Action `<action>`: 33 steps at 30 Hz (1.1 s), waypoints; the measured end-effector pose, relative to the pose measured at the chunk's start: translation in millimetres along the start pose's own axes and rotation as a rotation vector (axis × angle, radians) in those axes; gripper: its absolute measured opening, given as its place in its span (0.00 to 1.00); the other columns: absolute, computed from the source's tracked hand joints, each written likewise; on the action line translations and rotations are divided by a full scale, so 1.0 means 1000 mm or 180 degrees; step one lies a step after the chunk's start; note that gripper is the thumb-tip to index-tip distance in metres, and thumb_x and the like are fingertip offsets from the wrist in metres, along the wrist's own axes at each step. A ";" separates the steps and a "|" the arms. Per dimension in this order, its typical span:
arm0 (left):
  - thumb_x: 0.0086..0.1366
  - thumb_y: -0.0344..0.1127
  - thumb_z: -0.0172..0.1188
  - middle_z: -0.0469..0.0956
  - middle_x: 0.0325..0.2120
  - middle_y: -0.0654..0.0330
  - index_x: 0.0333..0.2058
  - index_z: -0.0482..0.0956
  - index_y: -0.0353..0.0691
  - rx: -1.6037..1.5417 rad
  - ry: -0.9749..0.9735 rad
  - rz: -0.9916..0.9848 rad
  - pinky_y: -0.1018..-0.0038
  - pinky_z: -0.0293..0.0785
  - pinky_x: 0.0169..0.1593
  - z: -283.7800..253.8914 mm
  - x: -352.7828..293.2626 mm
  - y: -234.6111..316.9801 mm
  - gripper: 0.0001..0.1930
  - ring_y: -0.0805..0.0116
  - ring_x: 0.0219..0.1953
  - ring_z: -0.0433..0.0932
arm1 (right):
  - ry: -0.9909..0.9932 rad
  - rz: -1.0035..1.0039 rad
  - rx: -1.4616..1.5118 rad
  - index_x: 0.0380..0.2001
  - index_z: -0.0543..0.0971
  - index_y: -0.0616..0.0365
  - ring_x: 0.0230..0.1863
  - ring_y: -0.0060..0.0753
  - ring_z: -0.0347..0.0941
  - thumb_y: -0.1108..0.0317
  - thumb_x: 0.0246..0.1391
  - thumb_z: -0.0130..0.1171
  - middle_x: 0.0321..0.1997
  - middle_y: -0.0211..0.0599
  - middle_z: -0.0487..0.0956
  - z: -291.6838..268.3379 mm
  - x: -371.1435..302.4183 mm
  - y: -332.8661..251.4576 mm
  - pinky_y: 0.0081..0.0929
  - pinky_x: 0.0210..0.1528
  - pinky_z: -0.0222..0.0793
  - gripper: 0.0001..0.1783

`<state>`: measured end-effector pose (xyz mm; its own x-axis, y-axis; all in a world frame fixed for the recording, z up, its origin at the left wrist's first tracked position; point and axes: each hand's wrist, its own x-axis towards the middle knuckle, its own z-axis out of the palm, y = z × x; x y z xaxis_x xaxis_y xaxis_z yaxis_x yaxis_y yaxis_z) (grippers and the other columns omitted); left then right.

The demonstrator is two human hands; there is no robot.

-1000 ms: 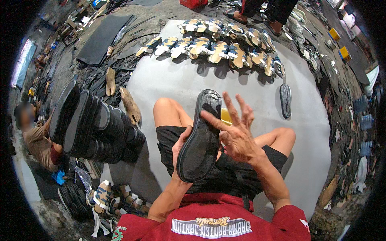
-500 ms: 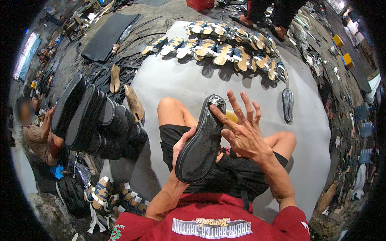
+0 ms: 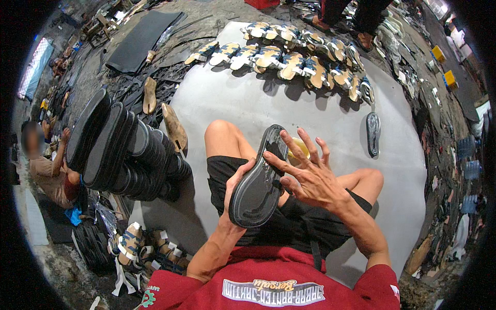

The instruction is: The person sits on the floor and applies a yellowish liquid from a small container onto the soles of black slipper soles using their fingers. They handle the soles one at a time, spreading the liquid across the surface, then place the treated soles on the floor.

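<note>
A black shoe sole (image 3: 254,199) is tilted up over my lap, with my left hand (image 3: 233,192) wrapped round its left edge. Its upper face has a wet, glossy smear toward the toe end. My right hand (image 3: 316,180) has its fingers spread, and the index fingertip rests on that smear. Partly hidden behind those fingers is a yellowish bowl (image 3: 300,146). To the right, another glossy black sole (image 3: 372,135) lies on the grey sheet (image 3: 227,98).
Stacked black soles (image 3: 106,152) rise at my left, beside two wooden shoe lasts (image 3: 174,127). Rows of strapped sandal uppers (image 3: 268,58) line the far edge. More sandal uppers (image 3: 130,243) lie at lower left. One person (image 3: 54,173) sits left; another's legs (image 3: 366,18) stand beyond.
My right index fingertip has slid from the toe end down along the sole, and the wet smear now reaches lower. The sole has shifted slightly, still in my left hand.
</note>
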<state>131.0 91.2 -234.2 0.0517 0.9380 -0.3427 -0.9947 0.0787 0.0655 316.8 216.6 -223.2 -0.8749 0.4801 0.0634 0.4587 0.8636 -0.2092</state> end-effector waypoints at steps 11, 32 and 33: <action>0.83 0.48 0.43 0.88 0.45 0.47 0.59 0.80 0.37 0.0082 -0.0088 0.0040 0.64 0.93 0.42 0.003 0.004 0.002 0.23 0.56 0.40 0.91 | -0.0126 -0.0059 0.0067 0.80 0.60 0.12 0.88 0.52 0.35 0.38 0.78 0.38 0.90 0.32 0.43 -0.001 -0.003 -0.008 0.67 0.82 0.24 0.31; 0.84 0.43 0.41 0.85 0.53 0.53 0.64 0.75 0.37 0.0379 -0.0283 0.0427 0.65 0.88 0.53 -0.007 0.012 -0.001 0.22 0.65 0.48 0.88 | -0.0279 -0.0251 0.0573 0.82 0.57 0.18 0.88 0.53 0.30 0.38 0.76 0.45 0.91 0.33 0.41 -0.002 -0.010 -0.035 0.68 0.81 0.23 0.35; 0.85 0.39 0.39 0.83 0.56 0.51 0.65 0.73 0.33 0.0394 -0.0566 0.0512 0.64 0.87 0.59 -0.011 0.013 -0.001 0.22 0.64 0.53 0.86 | -0.0284 -0.0251 0.0586 0.82 0.57 0.18 0.88 0.53 0.30 0.38 0.76 0.45 0.91 0.32 0.41 -0.003 -0.010 -0.036 0.68 0.82 0.23 0.35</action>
<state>131.9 99.3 -248.7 -0.0807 0.9855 -0.1493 -0.9736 -0.0459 0.2236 309.0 180.8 -213.4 -0.9211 0.3894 0.0017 0.3593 0.8515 -0.3820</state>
